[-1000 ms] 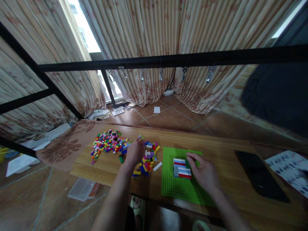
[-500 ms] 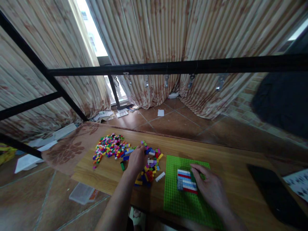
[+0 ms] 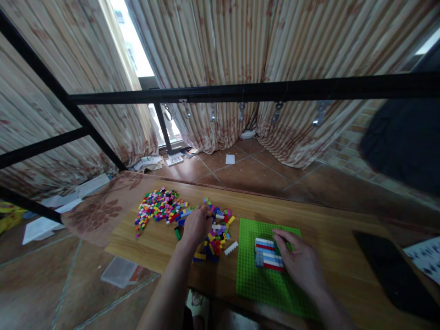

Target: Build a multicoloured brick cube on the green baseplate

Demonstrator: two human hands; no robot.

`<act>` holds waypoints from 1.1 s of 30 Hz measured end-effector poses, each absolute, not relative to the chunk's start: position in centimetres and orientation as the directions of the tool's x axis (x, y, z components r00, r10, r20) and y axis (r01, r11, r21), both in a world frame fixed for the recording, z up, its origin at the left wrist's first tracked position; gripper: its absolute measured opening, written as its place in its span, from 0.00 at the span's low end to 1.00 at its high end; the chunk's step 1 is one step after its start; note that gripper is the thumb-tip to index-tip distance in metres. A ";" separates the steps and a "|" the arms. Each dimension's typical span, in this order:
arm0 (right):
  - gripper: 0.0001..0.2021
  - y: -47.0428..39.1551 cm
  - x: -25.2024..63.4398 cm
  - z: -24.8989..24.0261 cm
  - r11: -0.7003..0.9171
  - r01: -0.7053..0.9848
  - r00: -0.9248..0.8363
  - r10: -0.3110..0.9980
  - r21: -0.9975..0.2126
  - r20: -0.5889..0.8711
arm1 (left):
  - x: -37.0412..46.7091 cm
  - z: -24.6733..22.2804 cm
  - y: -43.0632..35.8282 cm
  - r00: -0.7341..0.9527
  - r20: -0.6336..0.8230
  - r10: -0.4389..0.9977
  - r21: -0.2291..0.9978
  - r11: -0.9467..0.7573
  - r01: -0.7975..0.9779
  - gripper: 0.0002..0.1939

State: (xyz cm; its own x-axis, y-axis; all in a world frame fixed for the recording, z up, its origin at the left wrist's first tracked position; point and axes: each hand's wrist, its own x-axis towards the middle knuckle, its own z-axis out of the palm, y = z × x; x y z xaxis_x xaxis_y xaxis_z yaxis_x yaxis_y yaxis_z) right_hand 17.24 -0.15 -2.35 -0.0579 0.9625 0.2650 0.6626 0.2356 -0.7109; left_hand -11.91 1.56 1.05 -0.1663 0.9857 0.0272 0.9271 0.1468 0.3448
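My left hand [image 3: 196, 225] reaches into a loose pile of toy bricks [image 3: 216, 243], its fingers bent down and drawn together. Whatever its fingertips hold is hidden. On a green studded baseplate [image 3: 249, 286] sits a low block of toy bricks [image 3: 269, 254] in white, red and light blue rows. My right hand [image 3: 300, 261] lies over the baseplate at the right side of this block, thumb and forefinger close together at its upper right corner. What is between those fingers is too small to tell. A white brick [image 3: 231, 248] lies just left of the baseplate.
A larger heap of small multicoloured bricks [image 3: 161, 204] spreads on the left of the wooden table [image 3: 330, 229]. A black flat panel [image 3: 392, 275] lies at the right, beside a printed sheet [image 3: 426, 259]. Across the far side runs a black metal bar [image 3: 223, 95].
The view has shifted slightly. My left hand stays among the loose bricks with its fingers moved a little, and my right hand remains beside the brick block.
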 end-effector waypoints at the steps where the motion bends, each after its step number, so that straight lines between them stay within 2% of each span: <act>1: 0.16 -0.2 17.2 -2.3 0.243 0.660 -0.065 0.961 -0.711 0.268 | -11.7 1.1 1.5 -0.149 0.020 0.989 0.328 0.135 0.935 0.12; 6: 0.15 -0.2 17.1 -2.1 0.251 0.652 -0.067 0.959 -0.716 0.276 | -10.9 1.1 1.5 -0.165 0.002 0.986 0.243 0.160 0.957 0.12; 10: 0.15 -0.1 17.2 -1.9 0.258 0.644 -0.048 0.953 -0.721 0.298 | -11.1 0.9 1.8 -0.164 0.047 0.985 0.245 0.147 0.958 0.10; 12: 0.15 0.0 17.3 -1.8 0.257 0.636 -0.028 0.950 -0.728 0.311 | -11.4 1.1 2.0 -0.175 0.084 0.981 0.288 0.144 0.947 0.12; 14: 0.15 0.1 17.3 -1.6 0.241 0.610 0.011 0.950 -0.755 0.313 | -11.3 1.5 2.1 -0.177 0.157 0.972 0.384 0.105 0.917 0.16; 17: 0.15 0.0 17.0 -1.1 0.203 0.524 0.088 0.953 -0.827 0.290 | -9.9 2.0 1.6 -0.116 0.306 0.945 0.573 -0.085 0.815 0.20; 19: 0.15 -0.2 16.5 -0.5 0.194 0.452 0.105 0.958 -0.871 0.268 | -7.8 2.2 0.8 -0.029 0.387 0.922 0.652 -0.251 0.716 0.21; 22: 0.16 -0.5 15.5 0.3 0.189 0.327 0.056 0.974 -0.926 0.219 | -4.2 2.3 -0.7 0.132 0.413 0.901 0.677 -0.401 0.617 0.24; 26: 0.16 -0.6 14.5 0.8 0.171 0.154 -0.048 0.985 -0.973 0.165 | -0.9 2.5 -1.9 0.262 0.423 0.867 0.688 -0.496 0.530 0.27; 33: 0.11 -0.6 14.4 0.8 0.111 0.004 -0.033 0.993 -0.994 0.111 | 0.1 2.3 -1.8 0.267 0.435 0.860 0.684 -0.508 0.523 0.23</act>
